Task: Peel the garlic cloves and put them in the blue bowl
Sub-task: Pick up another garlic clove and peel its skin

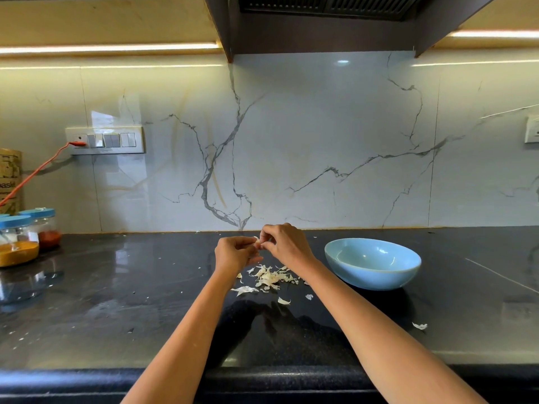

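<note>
Above the black counter (116, 287), a person held both hands close together. The left hand (234, 253) had its fingers curled around a small garlic clove (257, 243). The right hand (284, 243) pinched the same clove from the other side with its fingertips. The clove was up in the air, between the two hands, and only a little bit of it showed.

Right under the hands, a heap of white garlic peels (269, 278) lay on the counter. A few loose peels lay farther out.

The blue bowl (372, 263) sat on the counter just to the right of the right hand. The camera could not see all of its inside, so what lay in it was hard to tell.

Far to the left stood some jars with blue lids (17, 242), with yellow and red powder in them. An orange cord (38, 169) ran up to a switch plate (105, 140) on the marble wall.
</note>
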